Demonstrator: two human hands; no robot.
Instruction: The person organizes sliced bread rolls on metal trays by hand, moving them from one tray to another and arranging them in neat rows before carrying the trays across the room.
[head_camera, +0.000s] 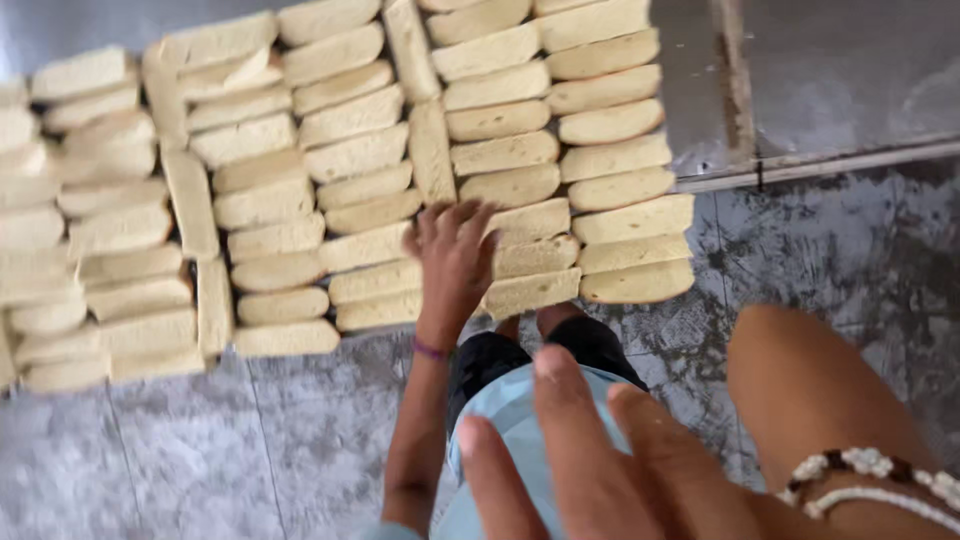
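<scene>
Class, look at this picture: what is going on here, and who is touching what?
A person bends over rows of pale beige, loaf-shaped blocks laid close together on a mottled grey floor. The left hand, with a purple band at the wrist, rests with spread fingers on the blocks at the near edge. The right hand hangs open near the camera, holding nothing, with white bead bracelets at the wrist.

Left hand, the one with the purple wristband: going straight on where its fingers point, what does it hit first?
The left hand already seems to touch the pale blocks; next in line is the upright block between two columns, though depth is unclear.
</scene>
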